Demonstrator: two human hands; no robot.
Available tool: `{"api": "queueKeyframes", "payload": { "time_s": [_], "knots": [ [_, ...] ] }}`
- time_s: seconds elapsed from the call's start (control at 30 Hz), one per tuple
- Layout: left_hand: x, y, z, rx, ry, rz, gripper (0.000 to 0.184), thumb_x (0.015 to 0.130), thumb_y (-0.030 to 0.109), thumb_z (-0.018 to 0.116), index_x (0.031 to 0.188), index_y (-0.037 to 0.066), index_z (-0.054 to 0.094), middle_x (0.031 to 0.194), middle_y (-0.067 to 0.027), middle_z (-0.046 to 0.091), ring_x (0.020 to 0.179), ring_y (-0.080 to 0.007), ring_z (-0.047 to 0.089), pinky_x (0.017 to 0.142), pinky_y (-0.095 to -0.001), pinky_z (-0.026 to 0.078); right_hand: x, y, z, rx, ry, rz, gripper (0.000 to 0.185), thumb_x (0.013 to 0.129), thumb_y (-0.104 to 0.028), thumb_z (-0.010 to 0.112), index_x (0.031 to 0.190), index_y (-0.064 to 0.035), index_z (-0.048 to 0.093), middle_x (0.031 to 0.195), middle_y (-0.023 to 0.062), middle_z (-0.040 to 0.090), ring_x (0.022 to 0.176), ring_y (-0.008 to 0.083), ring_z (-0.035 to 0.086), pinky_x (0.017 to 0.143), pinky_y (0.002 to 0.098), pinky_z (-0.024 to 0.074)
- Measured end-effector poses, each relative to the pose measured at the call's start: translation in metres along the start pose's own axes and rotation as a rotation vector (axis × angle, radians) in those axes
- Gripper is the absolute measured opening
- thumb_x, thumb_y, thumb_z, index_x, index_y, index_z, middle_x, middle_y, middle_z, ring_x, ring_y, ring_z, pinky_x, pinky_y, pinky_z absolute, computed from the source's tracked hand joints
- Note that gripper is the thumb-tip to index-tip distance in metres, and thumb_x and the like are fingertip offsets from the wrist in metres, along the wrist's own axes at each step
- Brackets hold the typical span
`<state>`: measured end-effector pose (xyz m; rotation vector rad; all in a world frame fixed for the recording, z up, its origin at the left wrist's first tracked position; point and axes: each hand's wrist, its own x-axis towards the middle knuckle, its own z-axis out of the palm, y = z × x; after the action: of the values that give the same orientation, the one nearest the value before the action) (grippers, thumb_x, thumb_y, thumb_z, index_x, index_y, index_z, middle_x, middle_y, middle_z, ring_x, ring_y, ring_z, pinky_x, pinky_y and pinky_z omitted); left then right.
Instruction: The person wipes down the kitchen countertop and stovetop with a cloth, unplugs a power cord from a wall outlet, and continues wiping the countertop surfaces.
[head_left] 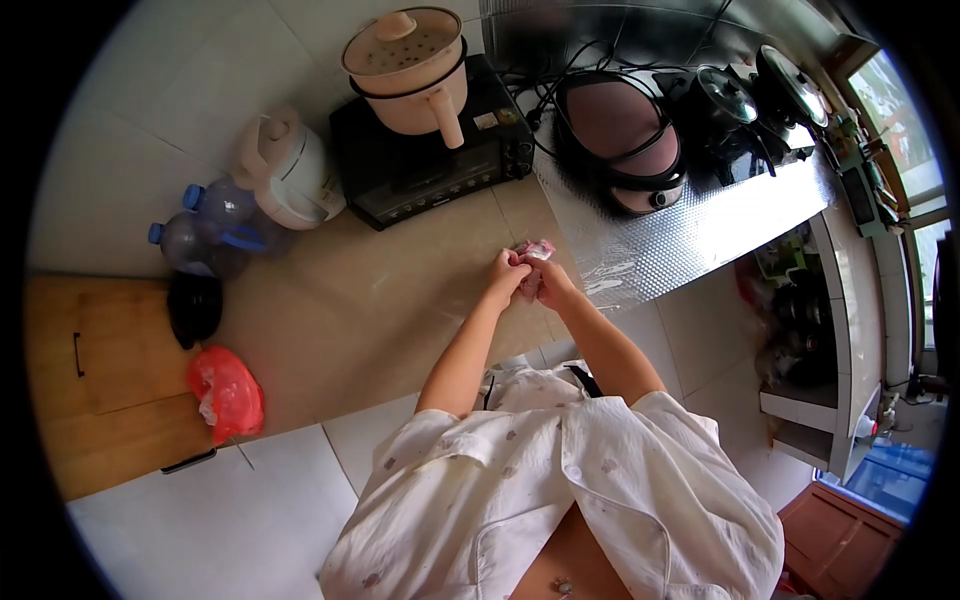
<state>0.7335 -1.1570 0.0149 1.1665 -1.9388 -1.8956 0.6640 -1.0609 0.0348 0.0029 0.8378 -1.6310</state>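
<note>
Above the counter's front part, both my hands are together on a small crumpled pink-and-white cloth (538, 249). My left hand (508, 271) has its fingers closed on the cloth's left side. On the right side, my right hand (549, 281) also grips it. Part of the cloth sticks up past my fingers, and another bit hangs between the hands. The beige counter (400, 290) lies under and around them. Farther back stands a black toaster oven (430, 165) carrying a pink lidded pot (410, 95).
At left are a white kettle (290, 170), large plastic bottles (205, 235), a black bowl (194, 308), a red plastic bag (228, 395) and a wooden board (120, 340). A pink electric grill (620, 130) and black pots (725, 95) stand on the foil-covered surface (670, 235) at right.
</note>
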Motion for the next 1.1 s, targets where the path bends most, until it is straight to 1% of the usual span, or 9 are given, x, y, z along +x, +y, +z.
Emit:
{"api": "queueKeyframes", "payload": {
  "time_s": [0.1,0.37,0.43,0.57,0.7,0.83,0.9,1.0,1.1],
  "knots": [
    [-0.006,0.0,-0.019,-0.318,-0.175,0.0,0.024,0.07,0.008,0.064,0.076,0.015,0.041,0.071,0.002,0.049,0.06,-0.007,0.046,0.05,-0.0214,0.035,-0.002,0.004,0.01,0.028,0.228,-0.014,0.025,0.084,-0.023,0.055,0.103,-0.0072,0.052,0.085,0.0043,0.057,0.075,0.0144,0.057,0.059,0.0282,0.0466],
    [-0.014,0.012,-0.07,-0.415,0.187,-0.07,0.015,0.067,-0.005,0.05,0.074,0.007,0.043,0.067,-0.0017,0.047,0.06,-0.0105,0.048,0.058,-0.0248,0.042,-0.003,-0.016,-0.013,-0.079,0.336,-0.159,0.016,0.083,-0.018,0.058,0.092,-0.0068,0.051,0.077,0.0019,0.053,0.066,0.0133,0.053,0.057,0.0289,0.045],
    [-0.009,0.006,-0.081,-0.288,0.286,0.167,0.017,0.065,-0.008,0.046,0.076,0.005,0.044,0.068,-0.003,0.049,0.062,-0.012,0.05,0.059,-0.0254,0.043,-0.008,-0.037,-0.024,-0.074,0.359,-0.114,0.015,0.084,-0.018,0.057,0.093,-0.0067,0.051,0.077,0.0024,0.054,0.066,0.0135,0.054,0.059,0.03,0.0464],
    [-0.018,0.012,-0.097,-0.235,-0.09,0.129,0.016,0.064,-0.007,0.046,0.076,0.003,0.05,0.07,-0.0037,0.052,0.068,-0.0113,0.05,0.06,-0.0234,0.04,-0.023,-0.068,-0.028,-0.094,0.279,-0.012,0.017,0.085,-0.019,0.055,0.096,-0.0071,0.051,0.078,0.002,0.055,0.066,0.0132,0.056,0.06,0.0295,0.0487],
    [-0.036,0.024,-0.105,-0.213,-0.14,0.083,0.013,0.066,-0.005,0.047,0.074,0.003,0.053,0.071,-0.0022,0.053,0.069,-0.0098,0.049,0.06,-0.0231,0.039,-0.043,-0.073,-0.019,-0.197,0.184,-0.193,0.025,0.082,-0.02,0.059,0.101,-0.0054,0.05,0.079,0.003,0.058,0.07,0.0125,0.059,0.06,0.0245,0.0498],
    [-0.032,-0.012,-0.115,0.399,0.07,0.211,0.011,0.069,-0.003,0.049,0.072,0.004,0.057,0.079,-0.0065,0.057,0.072,-0.0212,0.055,0.066,-0.0303,0.044,-0.042,-0.042,-0.051,-0.697,0.587,0.024,0.036,0.077,-0.018,0.06,0.108,-0.0046,0.048,0.083,0.0119,0.06,0.073,0.0227,0.062,0.063,0.0315,0.0516],
    [-0.031,-0.024,-0.11,0.763,0.201,0.296,0.011,0.07,-0.001,0.05,0.072,0.005,0.059,0.084,-0.0091,0.059,0.075,-0.0259,0.057,0.068,-0.0336,0.045,-0.03,-0.018,-0.081,-1.543,0.788,-0.316,0.042,0.075,-0.016,0.059,0.113,-0.0045,0.046,0.09,0.0187,0.058,0.08,0.0328,0.059,0.073,0.0383,0.0491],
    [-0.041,-0.013,-0.091,0.783,0.272,0.488,0.014,0.07,0.0,0.052,0.081,0.006,0.06,0.103,-0.012,0.056,0.093,-0.0309,0.053,0.076,-0.0372,0.045,-0.039,0.003,-0.043,-1.856,0.586,-0.69,0.047,0.073,-0.017,0.061,0.116,-0.0072,0.047,0.118,0.0182,0.046,0.106,0.0342,0.046,0.088,0.0397,0.04],
    [-0.047,-0.017,-0.068,0.727,0.034,0.451,0.02,0.071,0.003,0.053,0.09,0.005,0.058,0.108,-0.0133,0.055,0.102,-0.0313,0.05,0.083,-0.0367,0.042,-0.022,0.029,-0.01,-2.092,0.254,-0.594,0.06,0.075,-0.03,0.058,0.129,-0.0141,0.038,0.133,0.0162,0.034,0.122,0.0355,0.033,0.099,0.048,0.0275]
  ]
}}
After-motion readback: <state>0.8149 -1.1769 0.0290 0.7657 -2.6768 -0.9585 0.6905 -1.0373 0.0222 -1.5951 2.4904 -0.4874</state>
